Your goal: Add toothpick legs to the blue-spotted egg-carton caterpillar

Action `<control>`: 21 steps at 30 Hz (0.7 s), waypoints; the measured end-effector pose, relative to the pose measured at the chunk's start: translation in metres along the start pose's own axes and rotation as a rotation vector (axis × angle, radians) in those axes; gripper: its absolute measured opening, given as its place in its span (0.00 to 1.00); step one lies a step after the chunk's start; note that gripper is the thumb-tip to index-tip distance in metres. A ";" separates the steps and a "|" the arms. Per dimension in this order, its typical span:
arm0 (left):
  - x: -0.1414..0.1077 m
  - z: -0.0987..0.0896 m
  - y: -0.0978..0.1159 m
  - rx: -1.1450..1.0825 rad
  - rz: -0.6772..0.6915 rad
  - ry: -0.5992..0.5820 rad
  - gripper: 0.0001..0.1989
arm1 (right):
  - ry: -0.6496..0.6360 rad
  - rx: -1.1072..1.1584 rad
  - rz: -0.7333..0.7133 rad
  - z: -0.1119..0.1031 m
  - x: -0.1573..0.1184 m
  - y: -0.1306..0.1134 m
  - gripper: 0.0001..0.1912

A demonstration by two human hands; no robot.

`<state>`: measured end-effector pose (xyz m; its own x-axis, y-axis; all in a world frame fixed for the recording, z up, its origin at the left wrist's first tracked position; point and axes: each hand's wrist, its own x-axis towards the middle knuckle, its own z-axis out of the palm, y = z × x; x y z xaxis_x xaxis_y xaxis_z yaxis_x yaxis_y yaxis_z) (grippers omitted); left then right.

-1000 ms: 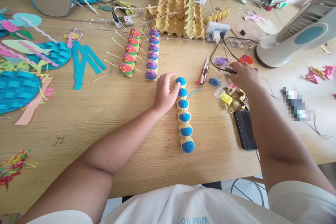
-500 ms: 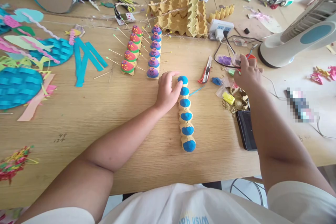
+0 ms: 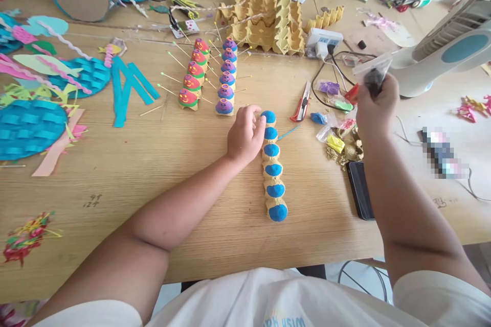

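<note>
An egg-carton strip point(image 3: 274, 179), its bumps capped with blue clay, lies lengthwise in front of me. My left hand point(image 3: 247, 133) rests at its far left end, fingers loosely curled and thumb apart, the thumb tip at the strip's edge; nothing is held in it. Over on the right, my right hand point(image 3: 379, 104) is raised with its fingers closed on a small clear plastic bag point(image 3: 374, 79) holding something black, probably clay. Beneath and left of it are bagged clay lumps: yellow point(image 3: 335, 143), blue point(image 3: 318, 118), green point(image 3: 344, 106) and purple point(image 3: 329, 87).
Two decorated caterpillar strips, one red-green point(image 3: 194, 74) and one purple point(image 3: 227, 79), stand left of centre with pins sticking out. A red utility knife point(image 3: 302, 102), a phone point(image 3: 359, 189), a power strip point(image 3: 324, 38) and a fan point(image 3: 433, 61) are on the right. Blue woven paper pieces point(image 3: 32, 130) lie left.
My right hand has lifted from the clay pile and moved slightly right, now gripping the bag with the black contents. My left hand and the blue-capped strip have stayed in place.
</note>
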<state>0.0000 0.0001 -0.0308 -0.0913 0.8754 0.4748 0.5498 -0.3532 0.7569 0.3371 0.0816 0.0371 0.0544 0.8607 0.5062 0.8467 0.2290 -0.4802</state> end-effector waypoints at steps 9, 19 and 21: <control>-0.002 -0.001 0.005 -0.035 -0.062 -0.102 0.21 | -0.650 0.731 0.427 0.023 -0.080 -0.107 0.16; 0.000 0.008 -0.003 -0.268 -0.061 -0.072 0.25 | -0.651 1.012 0.703 0.050 -0.073 -0.125 0.20; 0.001 0.009 -0.005 -0.265 -0.045 -0.059 0.25 | -0.625 1.027 0.697 0.057 -0.071 -0.123 0.20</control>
<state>0.0052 0.0054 -0.0382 -0.0584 0.9072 0.4167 0.3096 -0.3804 0.8715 0.1992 0.0183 0.0196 -0.1732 0.9305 -0.3229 -0.0353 -0.3335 -0.9421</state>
